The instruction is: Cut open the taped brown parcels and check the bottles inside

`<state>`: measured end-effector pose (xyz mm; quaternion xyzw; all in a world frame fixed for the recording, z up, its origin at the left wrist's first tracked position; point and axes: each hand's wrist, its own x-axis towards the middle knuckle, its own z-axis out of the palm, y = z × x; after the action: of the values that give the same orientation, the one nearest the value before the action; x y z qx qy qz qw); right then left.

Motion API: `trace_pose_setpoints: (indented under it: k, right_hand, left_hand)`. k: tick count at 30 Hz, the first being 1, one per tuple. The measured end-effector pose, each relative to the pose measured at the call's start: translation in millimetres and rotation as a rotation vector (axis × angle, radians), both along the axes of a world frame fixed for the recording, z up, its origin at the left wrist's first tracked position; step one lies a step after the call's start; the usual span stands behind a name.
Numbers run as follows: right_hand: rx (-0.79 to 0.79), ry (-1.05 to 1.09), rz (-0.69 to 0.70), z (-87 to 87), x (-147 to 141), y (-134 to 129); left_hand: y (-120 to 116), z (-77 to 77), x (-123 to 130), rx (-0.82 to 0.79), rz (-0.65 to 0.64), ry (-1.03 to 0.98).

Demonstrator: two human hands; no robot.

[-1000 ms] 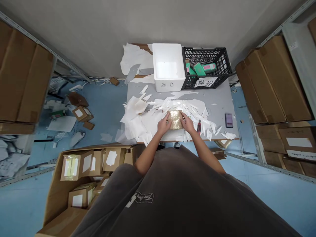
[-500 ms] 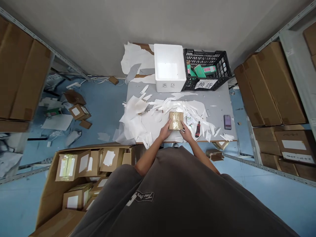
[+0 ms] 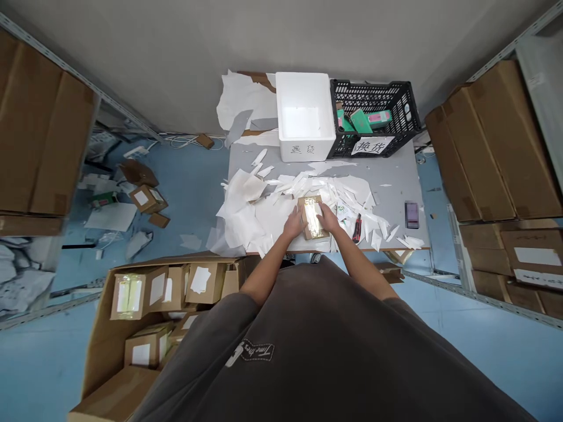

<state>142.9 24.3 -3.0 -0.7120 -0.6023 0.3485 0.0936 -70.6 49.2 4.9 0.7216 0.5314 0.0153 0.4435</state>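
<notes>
A small brown box (image 3: 314, 218) with shiny clear tape along its top is held between my two hands over the torn white paper. My left hand (image 3: 295, 223) grips its left side. On the opposite side, my right hand (image 3: 328, 218) has its fingers against the upper right edge. White scraps (image 3: 246, 217) spread around the box on the grey table (image 3: 391, 176). A red and black cutter (image 3: 357, 228) lies to the right of my right hand.
At the table's back stand a white foam box (image 3: 305, 149) and a black crate (image 3: 373, 91) holding green boxes. A phone (image 3: 411, 215) lies at the right. A large carton (image 3: 94, 346) of small boxes is at lower left; shelves (image 3: 497, 140) flank the table.
The box has turned so its longer side now points away from me. My right hand has moved up along its right side, and my left hand has shifted slightly up. The view has shifted a little.
</notes>
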Motion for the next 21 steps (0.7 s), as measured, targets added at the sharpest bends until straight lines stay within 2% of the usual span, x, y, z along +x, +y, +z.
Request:
trace_pose_setpoints:
  k: [4,6,8,12,14,18,21]
  right_hand:
    - [0.068,-0.090,-0.059,0.4,19.6,-29.6]
    - [0.094,-0.109,-0.094,1.6,35.9,-46.5]
    - [0.104,-0.126,-0.152,1.2,55.3,-63.3]
    - [0.078,-0.172,-0.309,-6.2,100.8,-90.0]
    - [-0.011,-0.187,-0.410,-13.7,124.1,-96.6]
    - [-0.294,-0.184,-0.560,-37.3,160.0,-94.8]
    - [-0.358,-0.186,-0.563,-58.3,172.0,-86.2]
  left_hand:
    - [24.7,8.6,-0.4,0.127,-0.253,0.184]
    - [39.8,10.6,5.8,0.110,-0.370,0.243]
    - [49.9,8.9,15.3,0.056,-0.433,0.305]
    - [51.6,3.1,31.6,0.021,-0.407,0.431]
    - [46.6,2.8,34.9,0.028,-0.379,0.457]
    - [30.1,6.6,37.1,0.020,-0.315,0.449]
    - [15.0,8.3,41.3,0.002,-0.238,0.447]
